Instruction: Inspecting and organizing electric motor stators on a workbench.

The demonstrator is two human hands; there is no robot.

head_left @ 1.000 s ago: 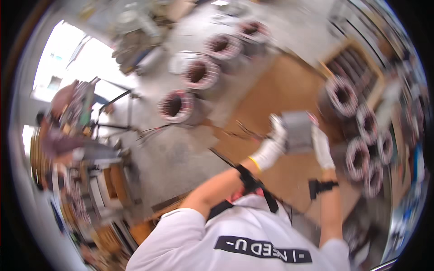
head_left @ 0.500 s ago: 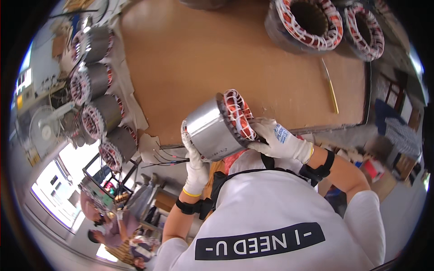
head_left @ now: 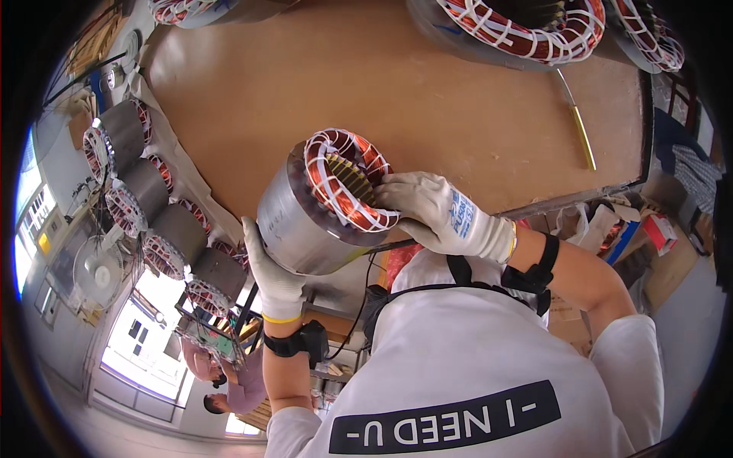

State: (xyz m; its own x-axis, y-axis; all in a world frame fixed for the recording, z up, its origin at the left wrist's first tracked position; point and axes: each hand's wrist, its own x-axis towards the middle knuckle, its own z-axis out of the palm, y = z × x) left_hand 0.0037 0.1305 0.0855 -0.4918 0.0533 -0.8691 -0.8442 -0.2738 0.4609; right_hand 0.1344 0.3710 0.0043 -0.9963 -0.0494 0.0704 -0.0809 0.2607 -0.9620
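Observation:
A motor stator (head_left: 294,217), a grey metal cylinder with copper windings laced in white cord, stands tilted over the table's near edge. Its wound end faces up and to the right, showing part of the slotted bore. My left hand (head_left: 275,278), in a white glove, supports the cylinder's lower left side; some of its fingers are hidden behind the metal. My right hand (head_left: 439,210), gloved too, grips the right rim of the winding, with fingertips reaching into the bore.
Brown table (head_left: 489,145) lies beyond the stator. A yellow-handled tool with a thin blade (head_left: 582,133) rests at its right. Larger stators (head_left: 527,30) stand at the far edge. Several stators (head_left: 153,191) line the left side. Another person (head_left: 240,385) is at lower left, near a white fan (head_left: 101,273).
The stator has shifted left and turned, so its wound end and bore now face up more. Both hands moved left with it, the right sliding onto the rim. The whole view has shifted too.

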